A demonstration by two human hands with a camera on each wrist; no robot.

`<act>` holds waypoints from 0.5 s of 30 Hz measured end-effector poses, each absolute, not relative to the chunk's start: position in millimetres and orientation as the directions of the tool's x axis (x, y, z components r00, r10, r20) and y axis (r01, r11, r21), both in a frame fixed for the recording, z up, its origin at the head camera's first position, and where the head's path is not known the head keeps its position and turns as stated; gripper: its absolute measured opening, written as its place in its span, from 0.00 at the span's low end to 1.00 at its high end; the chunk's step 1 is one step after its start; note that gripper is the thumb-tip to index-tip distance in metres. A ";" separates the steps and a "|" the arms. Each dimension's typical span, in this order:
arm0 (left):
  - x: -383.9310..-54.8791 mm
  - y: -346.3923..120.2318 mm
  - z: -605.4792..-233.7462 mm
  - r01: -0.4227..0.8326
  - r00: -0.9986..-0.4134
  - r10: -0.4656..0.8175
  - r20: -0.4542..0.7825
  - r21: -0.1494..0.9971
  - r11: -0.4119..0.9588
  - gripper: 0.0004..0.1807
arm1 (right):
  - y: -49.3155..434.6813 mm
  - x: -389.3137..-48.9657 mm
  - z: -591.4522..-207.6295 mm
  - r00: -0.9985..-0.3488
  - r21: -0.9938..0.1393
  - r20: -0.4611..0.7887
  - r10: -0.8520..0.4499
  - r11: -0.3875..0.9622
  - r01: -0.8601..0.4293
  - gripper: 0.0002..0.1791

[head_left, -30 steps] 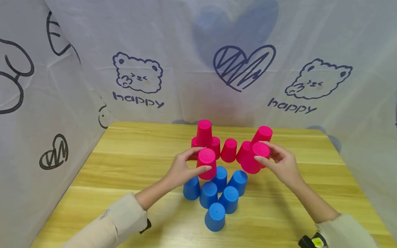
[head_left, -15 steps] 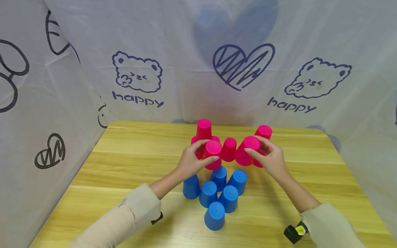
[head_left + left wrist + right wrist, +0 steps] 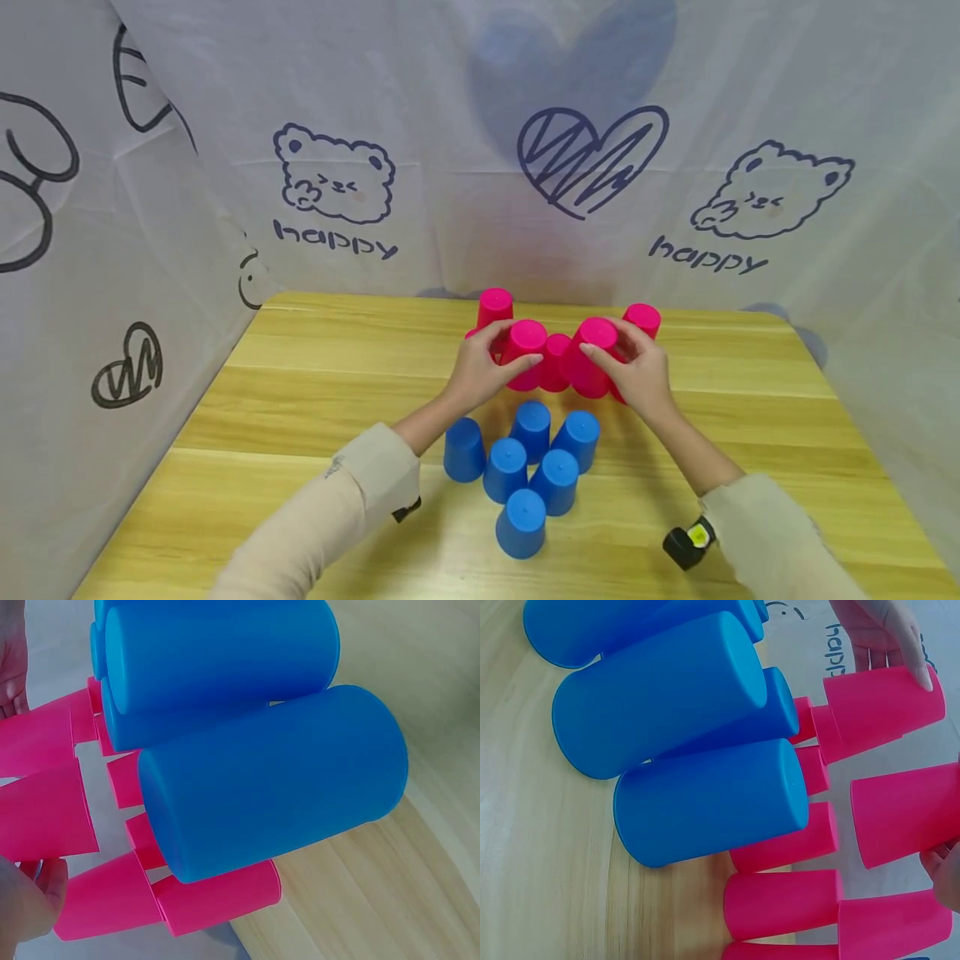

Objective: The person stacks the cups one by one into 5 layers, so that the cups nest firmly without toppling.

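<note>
In the head view my left hand holds an upside-down pink cup between thumb and fingers, above the table. Just right of it, my right hand grips another upside-down pink cup, slightly tilted. A narrow gap separates these two cups. Behind them a single pink cup stands on the table, partly hidden. To its left a pink cup sits raised on others that the left hand mostly covers. To its right another raised pink cup shows over the right hand; pink cups beneath it appear in the right wrist view.
Several blue cups stand upside down in front of the pink ones, the nearest blue cup toward the front edge. The wooden table reaches back to a white cloth with drawings.
My left hand has carried its pink cup right and toward the back. My right hand has brought its pink cup left, so the two cups are now close together. The blue cups stay put.
</note>
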State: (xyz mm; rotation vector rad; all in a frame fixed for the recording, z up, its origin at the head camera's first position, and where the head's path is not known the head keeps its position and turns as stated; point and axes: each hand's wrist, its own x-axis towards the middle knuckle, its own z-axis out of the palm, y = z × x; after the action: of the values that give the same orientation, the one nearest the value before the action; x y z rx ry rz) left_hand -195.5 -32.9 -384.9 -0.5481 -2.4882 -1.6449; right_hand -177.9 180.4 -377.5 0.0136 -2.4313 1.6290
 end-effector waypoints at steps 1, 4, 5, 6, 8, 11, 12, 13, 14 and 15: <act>-196.3 -31.7 -384.7 0.348 -0.932 0.231 0.279 0.865 0.360 0.29 | 180.0 -179.1 -378.0 -0.976 -0.914 0.179 0.124 0.389 -0.119 0.29; -198.9 -27.2 -384.4 0.334 -0.940 0.213 0.268 0.855 0.397 0.30 | 178.1 -182.6 -379.5 -0.969 -0.907 0.187 0.160 0.408 -0.108 0.29; -199.6 -25.4 -384.0 0.332 -0.941 0.207 0.268 0.849 0.410 0.30 | 177.1 -183.8 -380.1 -0.966 -0.904 0.197 0.170 0.413 -0.112 0.28; -200.3 -23.5 -383.5 0.329 -0.943 0.201 0.266 0.846 0.420 0.29 | 176.2 -185.0 -380.9 -0.961 -0.900 0.210 0.179 0.419 -0.119 0.28; -201.7 -19.6 -382.4 0.325 -0.945 0.189 0.267 0.839 0.437 0.29 | 174.3 -187.2 -382.0 -0.952 -0.895 0.238 0.193 0.426 -0.137 0.28; -204.0 -13.4 -380.8 0.313 -0.949 0.173 0.262 0.832 0.457 0.28 | 172.0 -190.3 -383.8 -0.938 -0.890 0.272 0.215 0.426 -0.160 0.27; -204.6 -11.4 -380.1 0.306 -0.952 0.170 0.255 0.834 0.459 0.28 | 171.6 -191.4 -384.5 -0.934 -0.889 0.275 0.226 0.429 -0.158 0.27; -205.2 -9.5 -379.5 0.299 -0.954 0.167 0.249 0.834 0.464 0.28 | 171.1 -192.2 -385.2 -0.932 -0.889 0.278 0.234 0.431 -0.157 0.27; -205.8 -7.4 -379.0 0.290 -0.957 0.164 0.240 0.833 0.471 0.28 | 170.6 -193.2 -386.1 -0.930 -0.890 0.275 0.244 0.431 -0.150 0.27; -206.4 -5.5 -378.8 0.282 -0.959 0.161 0.232 0.833 0.477 0.28 | 170.0 -194.1 -386.7 -0.929 -0.890 0.272 0.252 0.432 -0.143 0.28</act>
State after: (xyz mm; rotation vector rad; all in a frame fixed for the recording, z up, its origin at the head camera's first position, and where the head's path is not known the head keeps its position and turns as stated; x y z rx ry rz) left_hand -206.4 -5.5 -378.8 -0.3908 -2.5935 -1.4973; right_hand -194.1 170.0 -386.7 -0.0927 -2.3256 1.4977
